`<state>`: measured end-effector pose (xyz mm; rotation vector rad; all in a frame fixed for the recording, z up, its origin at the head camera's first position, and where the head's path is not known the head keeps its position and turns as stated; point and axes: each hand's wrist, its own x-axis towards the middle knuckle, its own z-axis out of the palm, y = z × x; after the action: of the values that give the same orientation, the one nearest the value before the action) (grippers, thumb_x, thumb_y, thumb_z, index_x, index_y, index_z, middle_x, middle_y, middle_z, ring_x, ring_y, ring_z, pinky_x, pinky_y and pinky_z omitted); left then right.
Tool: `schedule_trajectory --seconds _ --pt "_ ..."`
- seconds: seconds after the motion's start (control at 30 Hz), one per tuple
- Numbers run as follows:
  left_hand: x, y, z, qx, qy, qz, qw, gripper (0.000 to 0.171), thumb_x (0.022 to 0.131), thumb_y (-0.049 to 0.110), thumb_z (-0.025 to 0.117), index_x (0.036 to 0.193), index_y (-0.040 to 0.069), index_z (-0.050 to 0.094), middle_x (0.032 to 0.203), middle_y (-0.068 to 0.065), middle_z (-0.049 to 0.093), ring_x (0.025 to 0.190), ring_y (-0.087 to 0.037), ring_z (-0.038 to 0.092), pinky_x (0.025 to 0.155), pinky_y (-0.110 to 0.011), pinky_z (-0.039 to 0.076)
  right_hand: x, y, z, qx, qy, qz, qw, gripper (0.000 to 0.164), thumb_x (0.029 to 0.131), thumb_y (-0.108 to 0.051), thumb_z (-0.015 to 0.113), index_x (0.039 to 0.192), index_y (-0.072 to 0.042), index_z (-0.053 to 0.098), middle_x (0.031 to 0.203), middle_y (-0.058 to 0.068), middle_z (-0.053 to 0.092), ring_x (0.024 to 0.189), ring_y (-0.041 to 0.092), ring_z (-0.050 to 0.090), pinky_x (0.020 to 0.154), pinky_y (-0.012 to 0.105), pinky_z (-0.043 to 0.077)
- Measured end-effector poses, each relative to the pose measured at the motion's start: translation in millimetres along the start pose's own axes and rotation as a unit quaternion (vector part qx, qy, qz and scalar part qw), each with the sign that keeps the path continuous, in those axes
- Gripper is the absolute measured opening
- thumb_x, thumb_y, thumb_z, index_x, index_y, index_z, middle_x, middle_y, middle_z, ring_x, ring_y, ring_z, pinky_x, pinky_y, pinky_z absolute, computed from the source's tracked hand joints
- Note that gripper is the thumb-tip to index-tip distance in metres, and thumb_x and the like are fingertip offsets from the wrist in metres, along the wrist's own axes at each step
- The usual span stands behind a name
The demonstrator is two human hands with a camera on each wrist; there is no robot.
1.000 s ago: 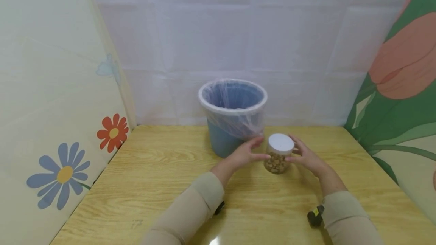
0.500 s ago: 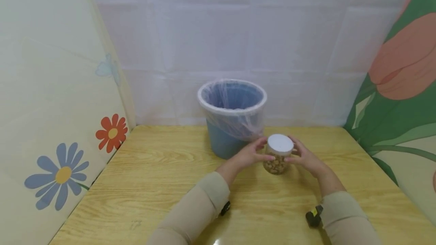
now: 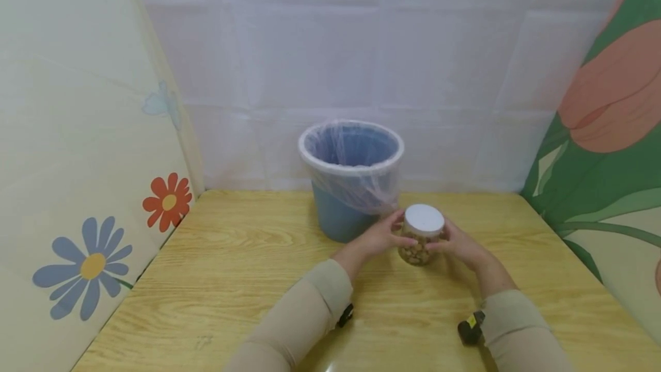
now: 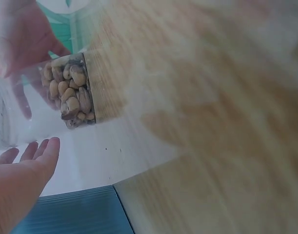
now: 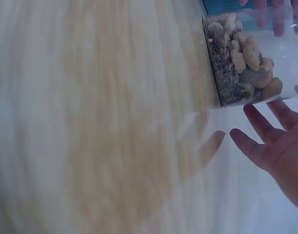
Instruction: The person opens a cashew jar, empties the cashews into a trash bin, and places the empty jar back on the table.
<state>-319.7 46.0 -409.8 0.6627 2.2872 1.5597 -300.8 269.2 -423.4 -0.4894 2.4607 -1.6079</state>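
A clear jar (image 3: 415, 254) with a white lid (image 3: 424, 218) stands upright on the table, partly filled with brown nut-like or pebble-like pieces (image 4: 70, 90). From its left, my left hand (image 3: 378, 239) holds the jar's side, thumb in front and fingers toward the back. My right hand (image 3: 461, 245) holds the opposite side in the same way, its thumb across the front. Close up in the right wrist view, fingertips of the right hand (image 5: 285, 151) meet the jar's wall. The far sides of both hands are partly hidden behind the jar in the head view.
A blue bin (image 3: 338, 211) with a white rim and a clear plastic liner stands just behind and left of the jar. The wood-patterned table (image 3: 248, 257) ends at a white sheet (image 3: 310, 45) behind. Flower-patterned panels (image 3: 93, 131) flank it.
My left hand has moved right, up against the jar. The right thumb has come further across the jar's front. The jar has stayed almost in place.
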Motion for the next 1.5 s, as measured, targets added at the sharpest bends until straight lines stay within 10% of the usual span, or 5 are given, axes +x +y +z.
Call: schedule_trajectory --seconds 0.8,1.5 --pt "-2.2 4.2 6.5 -0.017 0.003 -0.022 0.9996 0.088 0.073 0.017 0.077 0.145 0.02 0.026 0.143 -0.004 0.036 0.127 -0.028 0.038 0.099 -0.039 0.038 0 -1 3 0.009 0.0 -0.002 1.0 0.087 0.081 -0.013 0.068 0.145 0.0 0.011 0.145 0.029 0.018 0.132 0.047 0.013 0.103 0.063 0.009" --pt "-4.7 8.2 9.6 0.033 0.077 -0.006 0.9964 0.077 0.075 0.03 0.074 0.14 0.031 0.032 0.134 0.004 0.045 0.118 -0.019 0.047 0.092 -0.035 0.044 6 -15 7 0.041 0.013 -0.045 0.998 0.083 0.082 -0.009 0.066 0.144 -0.002 0.012 0.143 0.027 0.023 0.129 0.046 0.023 0.102 0.06 0.02"
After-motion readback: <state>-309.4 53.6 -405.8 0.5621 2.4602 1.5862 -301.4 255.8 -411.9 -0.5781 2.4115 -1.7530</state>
